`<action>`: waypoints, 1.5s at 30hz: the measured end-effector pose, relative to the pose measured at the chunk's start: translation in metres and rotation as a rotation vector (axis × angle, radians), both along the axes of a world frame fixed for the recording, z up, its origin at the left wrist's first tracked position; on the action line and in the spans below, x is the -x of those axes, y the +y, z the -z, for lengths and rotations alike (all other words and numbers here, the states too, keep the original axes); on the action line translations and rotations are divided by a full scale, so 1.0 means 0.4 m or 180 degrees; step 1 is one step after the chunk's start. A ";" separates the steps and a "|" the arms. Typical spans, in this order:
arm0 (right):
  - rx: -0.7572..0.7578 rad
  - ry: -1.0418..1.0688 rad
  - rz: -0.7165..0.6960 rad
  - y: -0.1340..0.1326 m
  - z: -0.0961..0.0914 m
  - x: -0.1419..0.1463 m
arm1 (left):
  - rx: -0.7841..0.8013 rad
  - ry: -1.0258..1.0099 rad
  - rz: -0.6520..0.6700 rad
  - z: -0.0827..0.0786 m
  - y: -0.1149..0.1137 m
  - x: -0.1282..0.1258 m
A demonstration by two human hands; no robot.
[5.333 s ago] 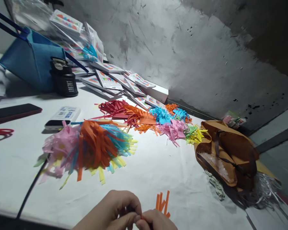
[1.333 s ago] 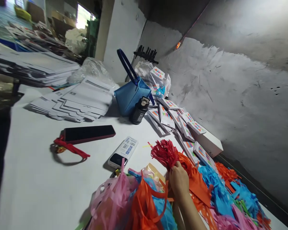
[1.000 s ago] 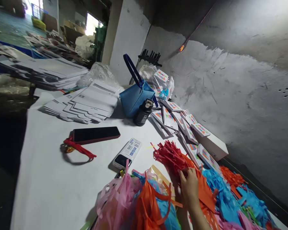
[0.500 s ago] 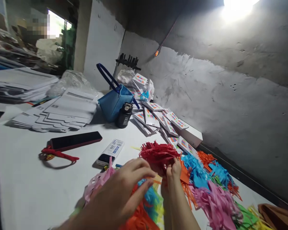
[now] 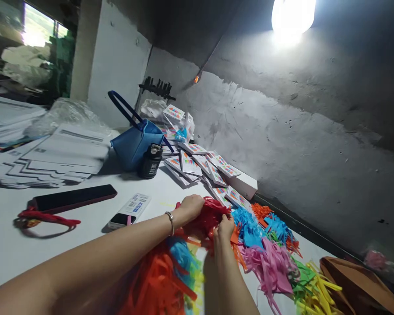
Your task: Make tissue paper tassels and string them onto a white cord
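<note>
**Both hands closing on the red fringe at the middle of the table**

The left hand (image 5: 192,205), with a thin bracelet (image 5: 171,222) at the wrist, is curling over the top of the red paper fringe bundle (image 5: 207,218), its fingers folded down into the strips. The right hand (image 5: 225,227) is coming in from the near side and is pinching the same bundle at its lower edge, fingertips pressed together on the paper. The bundle is sitting on the table (image 5: 36,253) about mid-way across, between the two hands.

Judging from this, the step in hand is gathering the red strips into one grip. Any lift would call for holding the loose ends together so that they are not snagging the neighbouring colours.

Just in front of the wrists an orange and blue tassel heap (image 5: 160,275) is lying toward the near edge. To the right, blue fringe (image 5: 248,223), pink fringe (image 5: 269,264) and yellow-green fringe (image 5: 311,288) are trailing along the wall-side edge toward a brown bag (image 5: 357,284). Beyond the hands, small printed boxes (image 5: 216,173) are spilling against the wall. Left of the hands a white power bank (image 5: 129,211), a phone (image 5: 74,199) and a red lanyard (image 5: 46,217) are lying apart. Toward the far end a black bottle (image 5: 150,161) is standing just beside a blue bag (image 5: 134,142), with flat card stacks (image 5: 52,157) at the far left edge.
</note>
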State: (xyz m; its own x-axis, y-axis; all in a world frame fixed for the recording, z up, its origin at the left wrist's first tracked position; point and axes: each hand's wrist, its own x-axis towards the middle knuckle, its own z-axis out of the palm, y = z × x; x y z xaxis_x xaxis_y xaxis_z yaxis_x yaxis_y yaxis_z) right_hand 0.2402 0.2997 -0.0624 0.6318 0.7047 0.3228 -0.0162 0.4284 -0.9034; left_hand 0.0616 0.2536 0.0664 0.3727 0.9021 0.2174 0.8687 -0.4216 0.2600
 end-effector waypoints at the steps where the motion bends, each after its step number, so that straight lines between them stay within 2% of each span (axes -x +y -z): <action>1: 0.0062 0.0049 0.0188 -0.001 -0.008 -0.023 | -0.0076 0.0033 0.0039 -0.004 0.012 0.013; 5: 0.0273 0.0200 0.0919 -0.032 -0.052 -0.140 | -0.0434 0.0088 0.0124 -0.050 0.069 0.071; 9: 0.0273 0.0152 0.1522 -0.107 -0.106 -0.260 | -0.0795 -0.0026 0.0062 -0.100 0.128 0.114; 11: 0.0239 -0.0007 0.1751 -0.158 -0.140 -0.304 | -0.0889 -0.0111 0.0095 -0.101 0.145 0.121; 14: 0.0098 -0.0505 0.1818 -0.249 -0.200 -0.334 | -0.0850 -0.0219 0.0355 -0.069 0.137 0.104; 16: -0.0034 -0.1038 0.1546 -0.319 -0.240 -0.324 | -0.0794 -0.0318 0.0640 -0.044 0.100 0.073; 19: -0.0115 -0.2021 0.0695 -0.431 -0.284 -0.269 | -0.0837 -0.0582 0.1252 -0.030 -0.003 0.001; 22: -0.0076 -0.2880 -0.0104 -0.542 -0.304 -0.193 | -0.0939 -0.0892 0.2007 -0.036 -0.138 -0.085; 25: -0.0109 -0.3326 -0.0356 -0.647 -0.304 -0.132 | -0.0949 -0.1207 0.2554 -0.036 -0.258 -0.146; 28: -0.0172 -0.3440 0.0035 -0.743 -0.299 -0.103 | -0.0922 -0.1437 0.2798 -0.027 -0.345 -0.155; 30: -0.0174 -0.3573 0.0399 -0.798 -0.298 -0.099 | -0.0954 -0.1553 0.2878 -0.022 -0.396 -0.130; 32: -0.0225 -0.3976 0.0628 -0.847 -0.300 -0.102 | -0.0930 -0.1729 0.3034 -0.022 -0.447 -0.086; 34: -0.0419 -0.4477 0.0908 -0.892 -0.305 -0.106 | -0.0605 -0.1897 0.3333 -0.028 -0.496 -0.033; 36: -0.0768 -0.4825 0.1308 -0.937 -0.312 -0.106 | 0.0052 -0.2088 0.3529 -0.041 -0.535 0.016; 37: -0.0966 -0.4942 0.1479 -0.960 -0.315 -0.103 | 0.0388 -0.2232 0.3471 -0.050 -0.548 0.034; 39: -0.1331 -0.5179 0.1621 -1.004 -0.321 -0.090 | 0.0922 -0.2570 0.3015 -0.068 -0.560 0.045; 42: -0.1686 -0.5214 0.1670 -1.058 -0.322 -0.066 | 0.1603 -0.2629 0.2371 -0.089 -0.558 0.006; 45: -0.1882 -0.5106 0.1841 -1.096 -0.307 -0.055 | 0.2389 -0.2315 0.2484 -0.094 -0.560 -0.056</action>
